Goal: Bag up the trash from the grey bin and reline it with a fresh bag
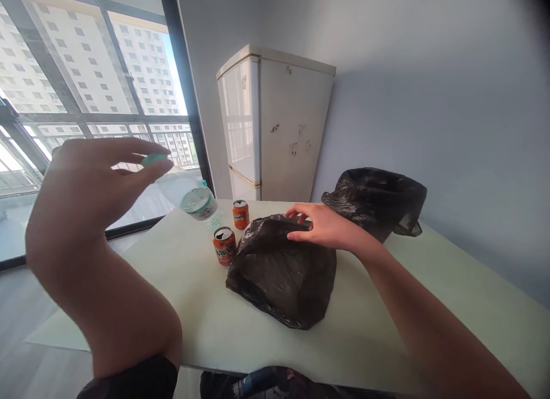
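Observation:
My left hand (97,187) is raised at the left, thumb and fingers pinched on the green cap of a clear plastic bottle (198,204). The bottle hangs tilted, its base towards the cans. Behind it, partly hidden, a second green-capped bottle (213,221) stands on the table. Two orange drink cans, a nearer one (224,247) and a farther one (241,214), stand upright with opened tops. A black plastic bag (283,279) lies beside them, its mouth towards me. My right hand (320,224) rests at the bag's upper side, fingers curved and apart from the thumb.
A bin lined with a black bag (373,198) stands at the back right of the pale table (193,307). Past the far edge is a white fridge (292,118). A large window (98,67) is at the left and a grey wall (429,101) at the right.

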The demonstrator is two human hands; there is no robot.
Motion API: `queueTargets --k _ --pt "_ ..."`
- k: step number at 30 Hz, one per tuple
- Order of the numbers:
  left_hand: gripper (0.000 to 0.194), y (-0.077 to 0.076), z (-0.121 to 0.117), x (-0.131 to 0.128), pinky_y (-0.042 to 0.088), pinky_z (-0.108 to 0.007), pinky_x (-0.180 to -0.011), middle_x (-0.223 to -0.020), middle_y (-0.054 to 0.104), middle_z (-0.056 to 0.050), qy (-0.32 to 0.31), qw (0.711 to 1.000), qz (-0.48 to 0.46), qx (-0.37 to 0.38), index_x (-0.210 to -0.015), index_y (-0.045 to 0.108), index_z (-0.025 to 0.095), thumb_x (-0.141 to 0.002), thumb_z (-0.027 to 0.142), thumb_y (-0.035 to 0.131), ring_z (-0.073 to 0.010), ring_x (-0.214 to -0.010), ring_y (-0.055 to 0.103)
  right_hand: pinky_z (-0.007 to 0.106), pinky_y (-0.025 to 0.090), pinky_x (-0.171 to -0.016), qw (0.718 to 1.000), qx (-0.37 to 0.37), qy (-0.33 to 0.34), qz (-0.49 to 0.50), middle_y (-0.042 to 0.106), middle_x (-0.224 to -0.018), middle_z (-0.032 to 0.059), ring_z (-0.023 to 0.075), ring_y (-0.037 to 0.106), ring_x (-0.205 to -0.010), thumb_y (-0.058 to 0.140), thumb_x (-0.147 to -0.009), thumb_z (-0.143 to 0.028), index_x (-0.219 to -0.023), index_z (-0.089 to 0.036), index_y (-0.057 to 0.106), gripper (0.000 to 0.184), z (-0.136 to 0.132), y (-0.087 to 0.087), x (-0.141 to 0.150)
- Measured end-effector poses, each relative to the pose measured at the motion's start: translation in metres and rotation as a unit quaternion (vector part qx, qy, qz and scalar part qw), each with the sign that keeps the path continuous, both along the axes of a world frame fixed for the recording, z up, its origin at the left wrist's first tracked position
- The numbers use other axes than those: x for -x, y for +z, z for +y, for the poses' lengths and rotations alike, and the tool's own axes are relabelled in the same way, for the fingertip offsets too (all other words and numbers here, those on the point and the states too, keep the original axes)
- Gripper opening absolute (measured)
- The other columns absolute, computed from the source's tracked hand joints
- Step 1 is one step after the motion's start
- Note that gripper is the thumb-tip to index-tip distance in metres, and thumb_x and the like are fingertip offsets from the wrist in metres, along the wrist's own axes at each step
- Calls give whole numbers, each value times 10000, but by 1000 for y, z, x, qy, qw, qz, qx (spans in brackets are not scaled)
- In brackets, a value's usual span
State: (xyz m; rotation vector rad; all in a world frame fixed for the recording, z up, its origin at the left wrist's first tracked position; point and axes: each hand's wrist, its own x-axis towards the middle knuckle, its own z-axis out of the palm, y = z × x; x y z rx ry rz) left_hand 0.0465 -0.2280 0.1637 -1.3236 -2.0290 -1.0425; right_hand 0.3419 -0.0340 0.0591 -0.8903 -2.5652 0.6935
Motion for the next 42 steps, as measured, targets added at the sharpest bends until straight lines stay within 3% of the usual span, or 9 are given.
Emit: queueTargets --k 2,5,10,15,24,30,36,40,42 --pt "355 -1 2 24 568 -549 -1012 -1110 786 -3 40 996 -10 83 -1048 810 267 -861 539 680 -277 -965 718 340 540 -889 1000 -4 -2 -2 730 -1263 38 252 685 -1112 764 -849 -466 -1189 -287 709 389 1 -1 0" --pt "353 -5 21 54 590 -530 -924 -1060 784 -14 61 981 -75 168 -1041 791 262 -823 527 709 -280 -915 714 334 537 -878 1000 -12 -5 -12 746 -1207 41 249 689 -1088 753 -850 -453 -1145 -275 727 345 2 -3 1" --pt "317 -17 59 81 587 -380 -790 -1134 763 -42 -16 932 -108 345 -1083 752 216 -871 434 661 -234 -895 728 334 527 -872 998 -48 -28 -33 752 -1164 39 236 704 -1022 722 -859 -428 -1071 -262 741 269 10 -10 1" --pt "351 -25 75 84 587 -367 -883 -1272 741 -46 -47 880 -117 458 -1177 720 227 -853 352 672 -246 -1059 720 321 524 -849 997 -50 -33 -52 760 -1126 31 230 714 -985 718 -856 -432 -1057 -266 742 261 17 -15 1" --pt "446 -30 79 98 634 -432 -874 -1280 740 -133 -55 875 -155 456 -1086 760 272 -686 472 758 -351 -1076 741 339 513 -859 994 -74 -50 -62 742 -1167 64 247 702 -983 699 -874 -412 -1060 -248 725 250 17 -16 0" --pt "515 -32 79 106 623 -453 -898 -1290 741 -126 -63 874 -119 466 -1159 756 297 -693 515 751 -374 -1136 718 351 519 -877 982 -134 -46 -128 689 -1249 120 307 645 -1162 786 -781 -347 -1254 -234 692 495 39 -34 -2" --pt "516 -35 82 107 594 -490 -960 -1329 722 -117 -54 880 -107 460 -1174 757 320 -699 520 764 -399 -1204 681 286 442 -563 953 7 80 -292 711 -736 2 191 647 -636 758 -717 -226 -802 -244 778 89 36 -34 -8" --pt "540 -36 81 110 595 -519 -957 -1316 723 -122 -59 882 -110 455 -1167 765 336 -679 566 774 -417 -1189 687 275 466 -615 931 100 219 -274 784 -895 -10 188 703 -752 656 -814 -222 -918 -275 826 206 19 -15 -15" --pt "565 -37 80 110 599 -521 -946 -1303 727 -126 -57 883 -110 453 -1161 770 336 -660 596 783 -417 -1170 695 277 474 -648 945 88 206 -240 787 -907 -1 186 706 -776 570 -876 -207 -969 -275 819 275 19 -10 -14"
